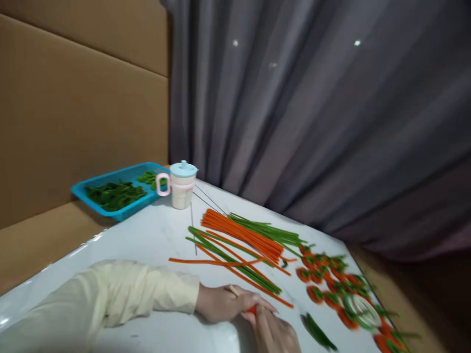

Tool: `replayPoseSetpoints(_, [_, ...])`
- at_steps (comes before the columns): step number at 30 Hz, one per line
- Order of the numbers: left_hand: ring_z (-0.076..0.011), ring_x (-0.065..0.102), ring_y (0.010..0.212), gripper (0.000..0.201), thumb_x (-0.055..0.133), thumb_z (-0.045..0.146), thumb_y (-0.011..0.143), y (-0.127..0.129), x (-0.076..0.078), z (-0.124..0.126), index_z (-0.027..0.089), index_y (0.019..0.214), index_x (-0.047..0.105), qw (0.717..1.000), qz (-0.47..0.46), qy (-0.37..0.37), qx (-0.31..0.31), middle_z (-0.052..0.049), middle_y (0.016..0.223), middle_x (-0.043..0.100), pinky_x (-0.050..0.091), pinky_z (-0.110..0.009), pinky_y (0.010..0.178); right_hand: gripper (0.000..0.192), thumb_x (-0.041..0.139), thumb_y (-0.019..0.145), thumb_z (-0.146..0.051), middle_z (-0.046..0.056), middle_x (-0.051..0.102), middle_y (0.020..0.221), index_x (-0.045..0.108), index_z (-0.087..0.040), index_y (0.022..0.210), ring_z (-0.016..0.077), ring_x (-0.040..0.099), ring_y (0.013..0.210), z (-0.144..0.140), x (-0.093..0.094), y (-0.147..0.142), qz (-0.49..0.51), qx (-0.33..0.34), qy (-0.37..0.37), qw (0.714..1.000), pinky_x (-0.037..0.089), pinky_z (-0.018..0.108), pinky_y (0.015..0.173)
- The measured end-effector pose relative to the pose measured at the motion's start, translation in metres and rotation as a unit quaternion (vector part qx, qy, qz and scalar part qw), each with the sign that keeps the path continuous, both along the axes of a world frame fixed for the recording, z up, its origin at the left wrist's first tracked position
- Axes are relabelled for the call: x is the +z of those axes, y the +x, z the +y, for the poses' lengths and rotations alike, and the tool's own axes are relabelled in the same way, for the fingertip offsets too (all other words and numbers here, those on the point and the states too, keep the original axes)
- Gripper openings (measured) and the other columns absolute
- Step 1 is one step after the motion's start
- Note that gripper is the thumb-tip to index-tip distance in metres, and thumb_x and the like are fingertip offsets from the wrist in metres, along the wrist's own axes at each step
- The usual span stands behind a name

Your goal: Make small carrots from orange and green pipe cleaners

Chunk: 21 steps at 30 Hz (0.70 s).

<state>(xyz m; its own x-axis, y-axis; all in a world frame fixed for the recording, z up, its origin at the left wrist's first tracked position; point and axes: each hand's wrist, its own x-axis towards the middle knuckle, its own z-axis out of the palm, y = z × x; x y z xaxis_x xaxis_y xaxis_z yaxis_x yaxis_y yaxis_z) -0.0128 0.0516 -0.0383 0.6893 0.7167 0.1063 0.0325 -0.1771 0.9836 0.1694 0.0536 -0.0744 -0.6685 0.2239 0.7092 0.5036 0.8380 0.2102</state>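
My left hand (230,303), in a cream sleeve, is closed, with a short wooden stick (233,290) jutting up from it. A small red-orange piece (252,309) sits pinched between both hands; its shape is mostly covered by fingers. My right hand (274,333) is closed against the left fingertips, cut off by the bottom edge. Just beyond the hands lie loose green chenille stems (235,262) and orange chenille stems (217,262), crossing one another. Behind them is a neat bundle of orange chenille stems (243,234), with a green bundle (268,228) alongside.
Several red-orange fuzzy pieces with green tops (314,294) cover the right side, with a roll of green tape (366,311) among them. Dark green leaves (318,332) lie nearer. A lidded cup (182,189) and a blue basket (121,214) of leaves stand back left.
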Motion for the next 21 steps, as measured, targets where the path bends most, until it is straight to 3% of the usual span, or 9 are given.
replayPoseSetpoints(2, [-0.0215,0.056,0.113,0.068,0.016,0.058,0.093,0.001,-0.002,0.001,0.015,0.130,0.052,0.999,0.007,-0.034,0.002,-0.010,0.121,0.062,0.038,-0.036,0.103,0.020,0.041,0.093,-0.013,0.005,0.059,0.055,0.059,-0.007,0.086,0.0143,0.054,0.044,0.000,0.003,-0.001,-0.012,-0.022,0.051,0.998,0.038,0.026,0.038])
replayPoseSetpoints(7, [-0.0198,0.060,0.103,0.063,0.019,0.056,0.094,0.006,-0.006,0.002,0.016,0.134,0.048,0.997,0.030,-0.067,0.003,-0.009,0.110,0.067,0.041,-0.034,0.099,0.029,0.028,0.091,-0.005,0.011,0.060,0.064,0.056,-0.003,0.089,0.0180,0.052,0.049,-0.005,0.012,-0.002,-0.080,-0.061,0.047,0.994,0.036,0.030,0.039])
replayPoseSetpoints(10, [-0.0200,0.059,0.104,0.063,0.019,0.056,0.093,0.006,-0.003,0.003,0.017,0.134,0.047,0.995,0.023,-0.097,-0.003,-0.009,0.115,0.064,0.042,-0.034,0.097,0.032,0.024,0.090,-0.002,0.012,0.060,0.065,0.056,-0.002,0.090,0.0181,0.051,0.050,-0.007,0.015,-0.001,-0.095,-0.069,0.043,0.992,0.034,0.030,0.039])
replayPoseSetpoints(15, [-0.0207,0.052,0.115,0.057,0.019,0.053,0.095,0.004,0.001,0.011,0.022,0.136,0.045,0.994,0.080,-0.069,-0.032,-0.006,0.116,0.063,0.032,-0.035,0.105,0.032,0.025,0.094,-0.007,0.007,0.057,0.060,0.056,-0.003,0.090,0.0155,0.049,0.048,-0.006,0.019,0.002,-0.077,-0.063,0.009,0.995,0.032,0.028,0.041])
replayPoseSetpoints(18, [-0.0204,0.047,0.120,0.054,0.021,0.051,0.095,0.003,0.000,0.016,0.024,0.136,0.044,0.991,0.092,-0.092,-0.042,-0.005,0.113,0.062,0.024,-0.037,0.109,0.029,0.029,0.097,-0.013,0.002,0.053,0.054,0.055,-0.007,0.085,0.0135,0.046,0.045,-0.003,0.022,0.005,-0.051,-0.061,-0.006,0.997,0.029,0.027,0.041])
replayPoseSetpoints(21, [-0.0202,0.056,0.105,0.052,0.025,0.049,0.096,0.002,0.000,0.022,0.023,0.135,0.045,0.987,0.052,-0.138,-0.068,-0.005,0.100,0.064,0.033,-0.041,0.102,0.026,0.035,0.097,-0.017,-0.002,0.048,0.049,0.052,-0.012,0.078,0.0124,0.042,0.043,0.001,0.027,0.009,-0.031,-0.056,-0.018,0.998,0.025,0.027,0.041])
